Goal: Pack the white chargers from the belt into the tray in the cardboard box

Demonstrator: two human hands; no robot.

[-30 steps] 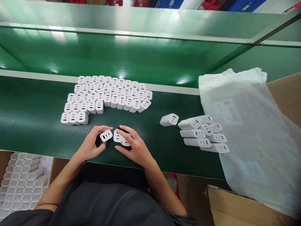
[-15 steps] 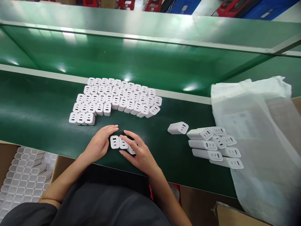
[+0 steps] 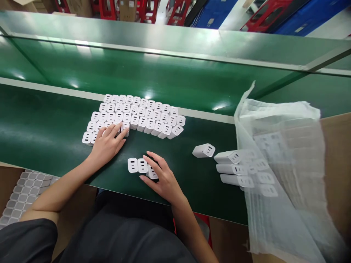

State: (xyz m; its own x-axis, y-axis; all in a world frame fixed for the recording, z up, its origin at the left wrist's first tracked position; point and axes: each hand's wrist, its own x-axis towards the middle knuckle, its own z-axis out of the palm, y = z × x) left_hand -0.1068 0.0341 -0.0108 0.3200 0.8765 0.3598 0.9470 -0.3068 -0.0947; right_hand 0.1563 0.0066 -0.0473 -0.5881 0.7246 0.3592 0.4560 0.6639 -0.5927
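Several white charger plugs stand packed in rows as a block (image 3: 138, 115) on the green belt (image 3: 44, 135). My left hand (image 3: 107, 142) lies flat and open on the block's front left corner, fingers stretched over the plugs there. Three plugs (image 3: 138, 165) stand side by side in front of me. My right hand (image 3: 161, 175) curls around the right end of this short row, its fingers touching the rightmost plug. To the right lies a single plug (image 3: 203, 150) on its side, then a pile of lying plugs (image 3: 236, 168).
A translucent plastic bag (image 3: 285, 168) drapes over a cardboard box (image 3: 338, 157) at the right and partly covers the pile. A tray of white plugs (image 3: 19, 193) sits below the belt's near edge at the left. A metal rail runs along the far side.
My left hand let go of the short row and moved up-left onto the big block. The three plugs now stand lined up. The plastic bag has shifted over the pile.
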